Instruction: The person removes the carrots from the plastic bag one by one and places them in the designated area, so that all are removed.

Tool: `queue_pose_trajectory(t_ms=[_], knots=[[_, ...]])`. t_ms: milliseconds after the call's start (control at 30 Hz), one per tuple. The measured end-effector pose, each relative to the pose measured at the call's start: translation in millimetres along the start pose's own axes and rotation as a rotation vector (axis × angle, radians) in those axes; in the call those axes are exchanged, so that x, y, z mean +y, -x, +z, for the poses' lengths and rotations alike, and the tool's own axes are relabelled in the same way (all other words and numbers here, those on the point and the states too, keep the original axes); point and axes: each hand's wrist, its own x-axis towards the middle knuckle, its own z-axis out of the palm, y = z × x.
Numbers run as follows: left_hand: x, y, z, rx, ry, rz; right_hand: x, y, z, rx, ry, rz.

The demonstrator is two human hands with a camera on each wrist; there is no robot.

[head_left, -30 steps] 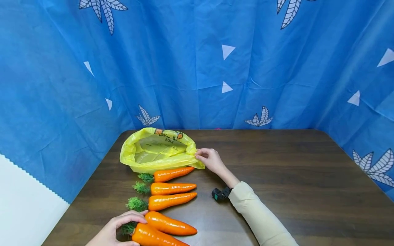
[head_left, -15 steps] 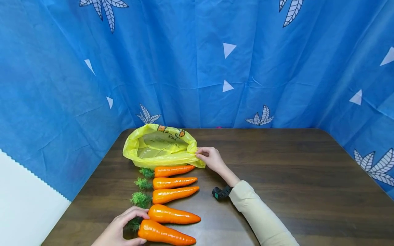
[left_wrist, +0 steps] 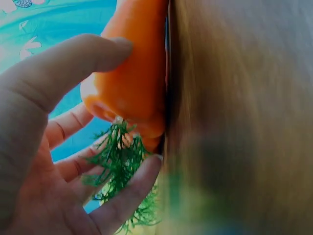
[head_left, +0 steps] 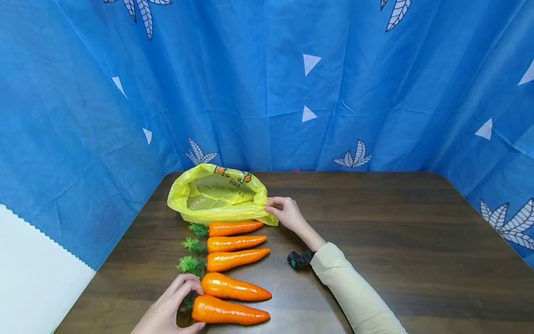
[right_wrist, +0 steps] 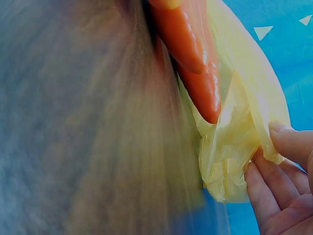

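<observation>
Several orange carrots with green leafy tops lie in a row on the table, tips to the right. My left hand [head_left: 173, 304] grips the nearest carrot [head_left: 231, 310] by its thick leafy end. In the left wrist view the thumb presses on that carrot [left_wrist: 137, 73], while the fingers curl behind its green top [left_wrist: 117, 161]. The neighbouring carrot [head_left: 235, 286] lies just beyond, close to my fingertips. At the back, my right hand [head_left: 285, 213] pinches the right rim of a yellow plastic bag [head_left: 225, 214], whose mouth gapes open. The right wrist view shows thumb and fingers on the bag [right_wrist: 234, 147].
The farthest carrot [head_left: 235, 228] lies right at the bag's front side. A black wrist device [head_left: 299, 260] sits on my right wrist. Blue patterned curtain [head_left: 283, 93] encloses the back and sides of the dark wooden table [head_left: 396, 241]. A white sheet [head_left: 33, 278] shows at left.
My left hand has shifted the nearest carrot forward and turned it more in line with the row. The neighbouring carrot also lies straighter. My right hand keeps hold of the bag.
</observation>
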Motion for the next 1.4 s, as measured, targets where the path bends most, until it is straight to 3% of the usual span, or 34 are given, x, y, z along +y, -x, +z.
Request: queue_pose_trajectory(t_ms=[100,267,433,700,1067,1400], knots=[[0.9,0.3,2.2,0.011,-0.001,-0.022,0.1,-0.3,0.0,-0.002,0.008,-0.001],[-2.2,0.3,5.1,0.045,0.053,0.025,-0.5,-0.6,0.2,-0.004,0.019,-0.004],[-5.8,1.6,4.7,0.037,0.125,0.035,-0.4,-1.4,0.1,-0.007,0.010,0.001],[-6.0,2.9,3.1,0.035,0.165,0.068,1.1,-1.7,0.4,-0.002,0.012,-0.011],[-0.1,1.1,4.8,0.052,0.112,-0.001,3.2,-2.2,0.4,0.004,0.031,-0.002],[3.6,3.6,0.9,-0.028,0.209,-0.114,2.1,-1.2,-0.4,-0.003,0.021,-0.002]])
